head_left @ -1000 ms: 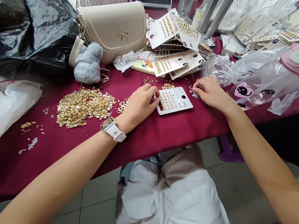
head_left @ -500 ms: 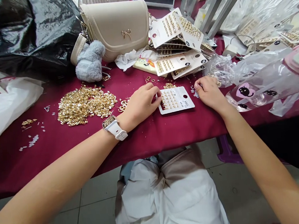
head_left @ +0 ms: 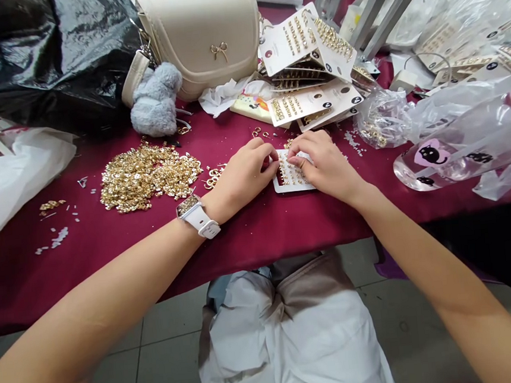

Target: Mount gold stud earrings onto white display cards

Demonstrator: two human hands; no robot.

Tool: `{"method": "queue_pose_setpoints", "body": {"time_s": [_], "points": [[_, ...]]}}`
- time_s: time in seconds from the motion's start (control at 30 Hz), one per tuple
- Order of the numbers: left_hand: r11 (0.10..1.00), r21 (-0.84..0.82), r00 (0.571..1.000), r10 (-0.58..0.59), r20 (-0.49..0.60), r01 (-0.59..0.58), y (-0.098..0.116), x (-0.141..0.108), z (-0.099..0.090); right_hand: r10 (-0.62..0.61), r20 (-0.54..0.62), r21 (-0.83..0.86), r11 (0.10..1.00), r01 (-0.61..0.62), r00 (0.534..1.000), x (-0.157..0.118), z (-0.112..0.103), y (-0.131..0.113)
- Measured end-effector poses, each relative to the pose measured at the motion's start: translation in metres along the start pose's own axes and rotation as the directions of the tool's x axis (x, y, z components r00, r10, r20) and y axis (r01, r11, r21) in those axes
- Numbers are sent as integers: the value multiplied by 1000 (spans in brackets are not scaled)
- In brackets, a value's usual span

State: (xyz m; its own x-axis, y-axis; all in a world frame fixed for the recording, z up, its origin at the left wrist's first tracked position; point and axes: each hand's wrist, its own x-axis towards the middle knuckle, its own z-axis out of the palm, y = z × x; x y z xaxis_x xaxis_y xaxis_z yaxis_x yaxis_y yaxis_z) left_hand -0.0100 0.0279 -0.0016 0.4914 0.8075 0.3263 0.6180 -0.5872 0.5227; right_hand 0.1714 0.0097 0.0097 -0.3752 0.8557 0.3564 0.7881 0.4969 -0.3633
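A burgundy cloth (head_left: 241, 234) is covering the table, with a black bag (head_left: 25, 62) lying across its far left and a cream purse (head_left: 204, 41) standing beside it. A clear bottle (head_left: 462, 152) is lying at the right, and carded jewellery (head_left: 291, 42) is sitting in a loose stack behind the hands. Nearer, both hands are meeting over one small card, and the step in hand seems to be fine fingertip work at its left side; the next move probably calls for a light, precise pinch while the card is lying flat. The left hand (head_left: 247, 171) is reaching in from the left, palm down, fingers curling and thumb tip coming close to the index at the card's left edge. The right hand (head_left: 327, 164) is arching over the card's right part, thumb and index pointing left toward the other fingertips, a narrow gap showing between the hands. Whether either pinch is closing on anything, I cannot tell. A gold pile (head_left: 140, 180) is spreading to the left of the left hand. The card (head_left: 287, 187) itself is resting on the cloth near the front edge, partly hidden, and tiny gold studs (head_left: 293, 175) are dotting it in rows.
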Motion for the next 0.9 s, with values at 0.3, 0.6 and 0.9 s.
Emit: {"method": "queue_pose_setpoints", "body": {"time_s": [0.3,0.6,0.9], "points": [[1000,23,1000,-2,20,1,1,-1,-1,64,-15,14,998,-64,998,4,9,-1],[999,4,999,41,26,-41,-1,-1,0,-12,-77,1,1000,12,997,3,16,4],[996,71,998,49,51,-52,-1,1,1,-13,-87,-10,1000,12,996,4,16,5]]}}
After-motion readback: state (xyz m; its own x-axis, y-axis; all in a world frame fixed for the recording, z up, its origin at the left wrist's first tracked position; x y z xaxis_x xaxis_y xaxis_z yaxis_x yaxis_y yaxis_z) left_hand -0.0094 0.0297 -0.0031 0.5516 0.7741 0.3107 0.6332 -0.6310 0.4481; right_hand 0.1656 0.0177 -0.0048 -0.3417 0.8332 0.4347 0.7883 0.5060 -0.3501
